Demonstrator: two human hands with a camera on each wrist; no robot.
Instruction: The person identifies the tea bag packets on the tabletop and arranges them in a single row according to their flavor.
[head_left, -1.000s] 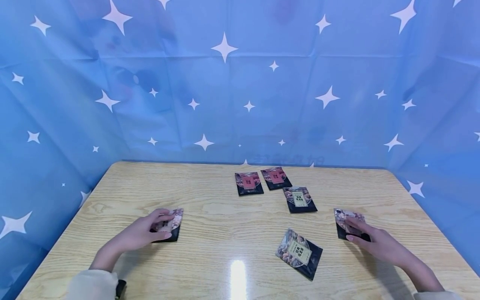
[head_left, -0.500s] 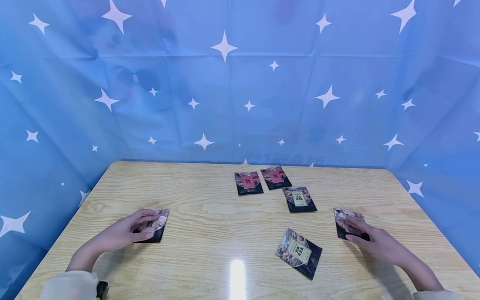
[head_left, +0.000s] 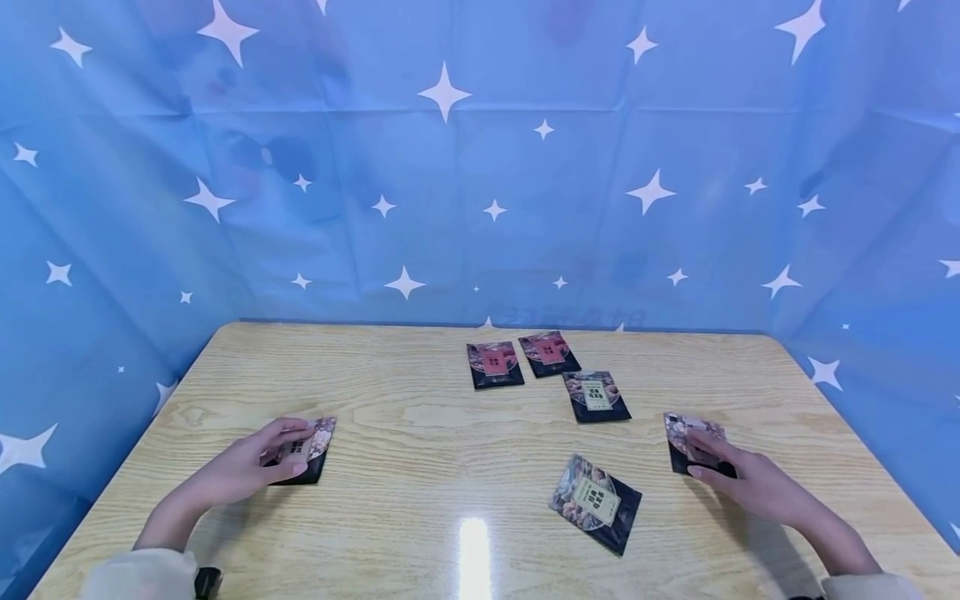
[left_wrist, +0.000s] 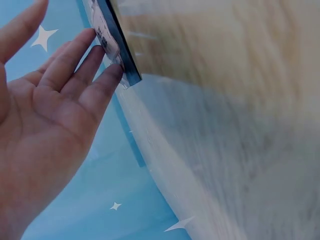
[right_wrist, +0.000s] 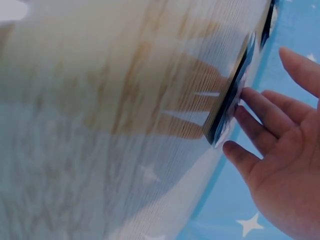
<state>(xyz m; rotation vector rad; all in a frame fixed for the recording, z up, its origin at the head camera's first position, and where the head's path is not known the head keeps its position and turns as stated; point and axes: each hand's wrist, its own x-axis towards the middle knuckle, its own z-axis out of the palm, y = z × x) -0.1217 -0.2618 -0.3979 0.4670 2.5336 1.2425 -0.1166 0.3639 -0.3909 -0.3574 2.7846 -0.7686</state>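
L packet: flat, glossy black-and-floral sachet point(head_left: 320, 448), lying L side of pale wood-grain table point(head_left: 405, 500); L hand point(head_left: 243, 464) touching it, fingers straight, no grasp.
R packet: similar sachet point(head_left: 678, 443), R side; R hand point(head_left: 757, 483) touching too, fingers extended, ungrasped.
Slip risk: uneven fingertip pressure cd skew either.

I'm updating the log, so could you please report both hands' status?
Left hand touching left packet. Right hand touching right packet. Four other packets lying between, clear of both hands.
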